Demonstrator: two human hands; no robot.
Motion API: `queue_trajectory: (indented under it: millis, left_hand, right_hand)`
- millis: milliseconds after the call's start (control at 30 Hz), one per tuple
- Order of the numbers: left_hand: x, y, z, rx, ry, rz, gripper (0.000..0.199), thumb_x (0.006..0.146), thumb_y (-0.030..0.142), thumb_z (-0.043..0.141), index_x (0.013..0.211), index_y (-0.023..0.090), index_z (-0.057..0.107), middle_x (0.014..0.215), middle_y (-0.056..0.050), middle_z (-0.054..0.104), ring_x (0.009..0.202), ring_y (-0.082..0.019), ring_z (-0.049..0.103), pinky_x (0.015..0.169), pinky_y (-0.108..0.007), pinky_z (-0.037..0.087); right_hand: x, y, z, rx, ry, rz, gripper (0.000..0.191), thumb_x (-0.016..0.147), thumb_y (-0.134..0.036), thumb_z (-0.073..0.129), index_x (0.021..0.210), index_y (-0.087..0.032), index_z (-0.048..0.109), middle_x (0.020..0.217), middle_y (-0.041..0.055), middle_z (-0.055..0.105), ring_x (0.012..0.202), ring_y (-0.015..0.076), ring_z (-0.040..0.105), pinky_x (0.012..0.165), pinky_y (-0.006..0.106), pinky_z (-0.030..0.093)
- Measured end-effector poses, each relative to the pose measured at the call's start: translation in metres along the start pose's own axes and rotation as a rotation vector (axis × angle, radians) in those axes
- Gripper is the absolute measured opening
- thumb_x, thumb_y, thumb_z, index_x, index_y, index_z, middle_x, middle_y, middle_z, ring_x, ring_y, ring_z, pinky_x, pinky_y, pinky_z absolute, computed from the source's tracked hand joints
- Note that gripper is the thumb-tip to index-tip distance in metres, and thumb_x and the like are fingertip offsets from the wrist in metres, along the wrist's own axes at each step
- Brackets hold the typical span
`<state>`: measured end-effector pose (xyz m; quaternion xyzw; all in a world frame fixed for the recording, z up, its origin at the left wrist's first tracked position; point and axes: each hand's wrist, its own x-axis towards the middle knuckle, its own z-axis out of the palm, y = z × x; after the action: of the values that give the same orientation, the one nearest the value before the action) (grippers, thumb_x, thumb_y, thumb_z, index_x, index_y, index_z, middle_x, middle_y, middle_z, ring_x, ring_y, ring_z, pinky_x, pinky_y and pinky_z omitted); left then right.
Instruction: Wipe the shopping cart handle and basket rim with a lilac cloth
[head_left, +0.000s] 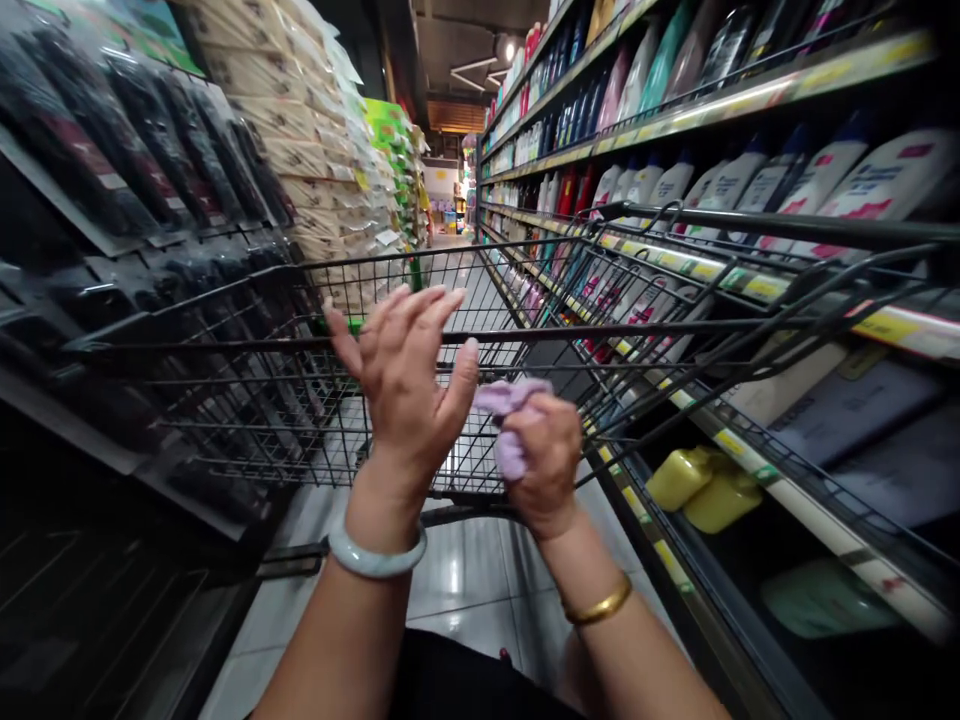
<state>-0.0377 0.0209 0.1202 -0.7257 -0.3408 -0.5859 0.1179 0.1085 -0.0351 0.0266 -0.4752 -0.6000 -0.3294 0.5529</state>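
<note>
My left hand (409,375) is raised over the near side of a black wire shopping cart (300,345), its fingers spread and nothing in it. A pale green bangle (377,552) circles that wrist. Just to the right, my right hand (546,462) is closed around a crumpled lilac cloth (512,455), part of which sticks out toward my left thumb. The right wrist wears a gold bracelet (600,605). Through the cart's mesh the floor shows.
Shelves of shampoo bottles (739,190) line the right side, with yellow bottles (697,490) lower down. At the left hang dark packaged goods (135,150) beside stacked beige packs (277,130). A tiled aisle (457,570) runs ahead.
</note>
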Motion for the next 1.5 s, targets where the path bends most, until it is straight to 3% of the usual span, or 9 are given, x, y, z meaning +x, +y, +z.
queue_trajectory:
  millis: [67, 133, 267, 467, 700, 900, 1100, 1333, 1500]
  left_hand:
    - [-0.001, 0.007, 0.009, -0.01, -0.07, 0.03, 0.036, 0.099, 0.047, 0.055, 0.131, 0.032, 0.066, 0.125, -0.005, 0.071, 0.132, -0.03, 0.054, 0.128, -0.06, 0.001]
    - [-0.002, 0.007, 0.018, -0.01, -0.098, 0.024, 0.032, 0.099, 0.049, 0.057, 0.122, 0.031, 0.07, 0.114, -0.005, 0.073, 0.123, -0.029, 0.058, 0.127, -0.057, 0.005]
    - [-0.002, 0.002, 0.029, -0.001, -0.039, 0.009, 0.035, 0.097, 0.059, 0.056, 0.105, 0.028, 0.071, 0.1, -0.005, 0.071, 0.108, -0.028, 0.059, 0.122, -0.055, 0.016]
    - [0.002, 0.005, 0.038, 0.068, 0.044, -0.023, 0.045, 0.101, 0.063, 0.041, 0.09, 0.026, 0.066, 0.088, -0.006, 0.066, 0.1, -0.029, 0.054, 0.116, -0.053, 0.021]
    - [0.007, 0.007, 0.037, 0.1, 0.024, -0.042, 0.046, 0.1, 0.063, 0.039, 0.08, 0.027, 0.059, 0.08, -0.007, 0.059, 0.092, -0.029, 0.049, 0.106, -0.051, 0.026]
    - [0.012, 0.005, 0.034, 0.147, -0.001, -0.044, 0.044, 0.099, 0.061, 0.043, 0.075, 0.026, 0.055, 0.074, -0.006, 0.055, 0.085, -0.027, 0.044, 0.093, -0.048, 0.026]
    - [0.017, 0.011, 0.031, 0.152, 0.045, -0.061, 0.044, 0.097, 0.053, 0.048, 0.063, 0.024, 0.044, 0.065, -0.003, 0.049, 0.077, -0.024, 0.042, 0.085, -0.043, 0.025]
    - [0.016, 0.014, 0.027, 0.165, 0.116, -0.1, 0.048, 0.096, 0.045, 0.05, 0.056, 0.024, 0.034, 0.057, -0.001, 0.04, 0.069, -0.022, 0.039, 0.078, -0.041, 0.024]
    - [0.011, 0.016, 0.019, 0.176, 0.15, -0.071, 0.046, 0.095, 0.042, 0.05, 0.056, 0.024, 0.033, 0.057, -0.001, 0.044, 0.069, -0.022, 0.042, 0.076, -0.041, 0.026]
  right_hand:
    - [-0.012, -0.003, 0.003, -0.015, -0.136, -0.086, 0.014, 0.091, -0.014, 0.06, 0.097, -0.023, 0.07, 0.106, 0.0066, 0.065, 0.098, 0.0209, 0.059, 0.084, 0.037, 0.047]
    - [-0.012, 0.004, -0.003, -0.039, -0.147, -0.063, 0.014, 0.093, -0.016, 0.061, 0.097, -0.024, 0.072, 0.106, 0.0065, 0.066, 0.099, 0.0209, 0.058, 0.087, 0.037, 0.046]
    - [-0.008, 0.018, -0.015, -0.095, -0.042, 0.081, 0.013, 0.095, -0.019, 0.06, 0.096, -0.024, 0.073, 0.111, 0.0084, 0.065, 0.102, 0.0227, 0.057, 0.089, 0.038, 0.045]
    - [-0.022, 0.002, -0.006, -0.083, -0.271, -0.057, 0.014, 0.096, -0.018, 0.06, 0.096, -0.026, 0.071, 0.109, 0.0045, 0.07, 0.096, 0.0219, 0.055, 0.084, 0.038, 0.04]
    - [0.004, 0.022, -0.032, -0.132, -0.046, 0.107, 0.013, 0.096, -0.02, 0.061, 0.098, -0.025, 0.073, 0.111, 0.0078, 0.067, 0.101, 0.0235, 0.055, 0.088, 0.038, 0.043]
    - [-0.004, 0.01, -0.028, -0.131, -0.255, -0.031, 0.011, 0.095, -0.021, 0.063, 0.09, -0.029, 0.069, 0.103, 0.0017, 0.071, 0.09, 0.0214, 0.057, 0.079, 0.036, 0.043]
    - [0.029, 0.039, -0.061, -0.17, 0.145, 0.218, 0.015, 0.087, -0.015, 0.062, 0.097, -0.023, 0.07, 0.109, 0.0087, 0.065, 0.099, 0.0245, 0.057, 0.087, 0.039, 0.046]
    - [0.009, 0.017, -0.051, -0.155, -0.059, 0.044, 0.017, 0.088, -0.012, 0.063, 0.095, -0.025, 0.071, 0.107, 0.0057, 0.069, 0.097, 0.0225, 0.056, 0.084, 0.037, 0.041]
    - [0.045, 0.032, -0.088, -0.167, 0.215, 0.12, 0.011, 0.087, -0.021, 0.066, 0.097, -0.024, 0.069, 0.107, 0.0083, 0.065, 0.101, 0.026, 0.059, 0.089, 0.043, 0.045]
